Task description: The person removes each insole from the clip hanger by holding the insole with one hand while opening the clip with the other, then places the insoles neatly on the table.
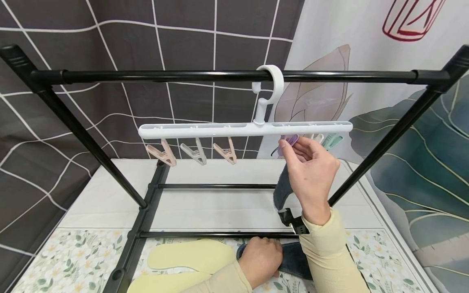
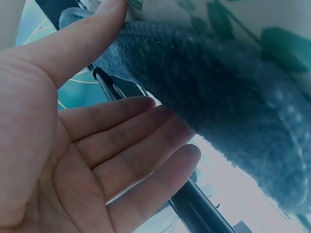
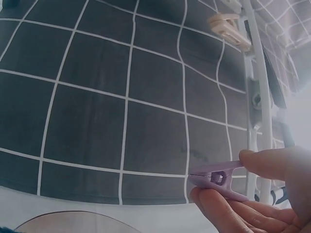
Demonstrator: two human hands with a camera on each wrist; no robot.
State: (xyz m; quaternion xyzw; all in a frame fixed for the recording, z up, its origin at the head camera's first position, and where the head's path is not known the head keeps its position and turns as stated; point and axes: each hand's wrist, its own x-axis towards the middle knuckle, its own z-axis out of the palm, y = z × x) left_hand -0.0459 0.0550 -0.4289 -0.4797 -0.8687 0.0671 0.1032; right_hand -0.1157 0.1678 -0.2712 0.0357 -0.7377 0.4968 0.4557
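Observation:
My right hand (image 1: 311, 173) pinches a purple clothespin (image 3: 216, 179) between thumb and fingers, just under the right part of the white hanger (image 1: 220, 130). In the right wrist view, nothing shows between the clothespin's tips. My left hand (image 1: 261, 256) is down at a dark blue fleecy insole (image 1: 294, 258) on the floral cloth. Seen in the left wrist view, its thumb lies over the insole's end and the other fingers stay extended along the edge. Behind my right wrist hangs a dark blue fabric piece (image 1: 283, 189), its upper end hidden.
The hanger hooks over the top bar of a black rack (image 1: 165, 76). Several clothespins hang from it, including a beige clothespin (image 1: 226, 151) and a green clothespin (image 1: 332, 141). Yellow insoles (image 1: 194, 255) lie left of my left hand. Behind stands a dark gridded curtain (image 1: 128, 101).

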